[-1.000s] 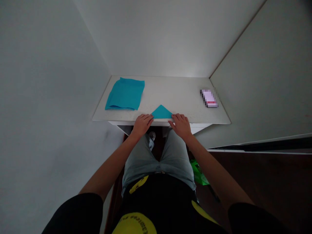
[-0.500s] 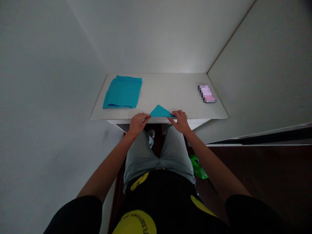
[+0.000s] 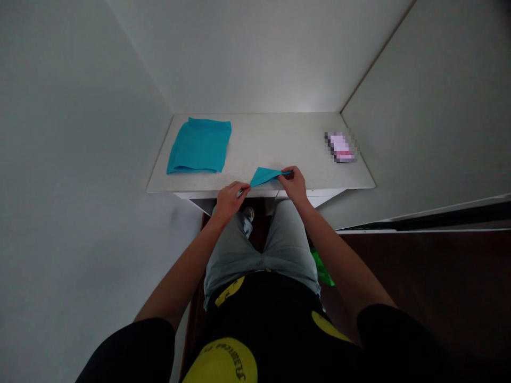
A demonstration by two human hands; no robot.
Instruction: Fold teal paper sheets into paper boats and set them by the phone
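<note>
A small blue sheet folded to a triangle (image 3: 263, 175), paper or thin cloth, is stretched between my two hands over the front edge of the white tabletop. My left hand (image 3: 231, 199) pinches its near left corner with thumb and fingers. At the other end, my right hand (image 3: 294, 183) is closed on the right corner, which sits a little higher and farther back. The triangle lies tilted, its peak pointing away from me. Whether its underside touches the table I cannot tell.
Larger blue sheets (image 3: 202, 144) lie stacked on the left of the white table (image 3: 279, 141). A phone, blurred out, (image 3: 340, 147) rests at the right. Walls close in the back and both sides. Something green (image 3: 322, 267) is on the floor by my right leg.
My right hand has lifted its corner up and away from me, so the triangle has turned from level to slanted. My left hand has shifted slightly right with its corner.
</note>
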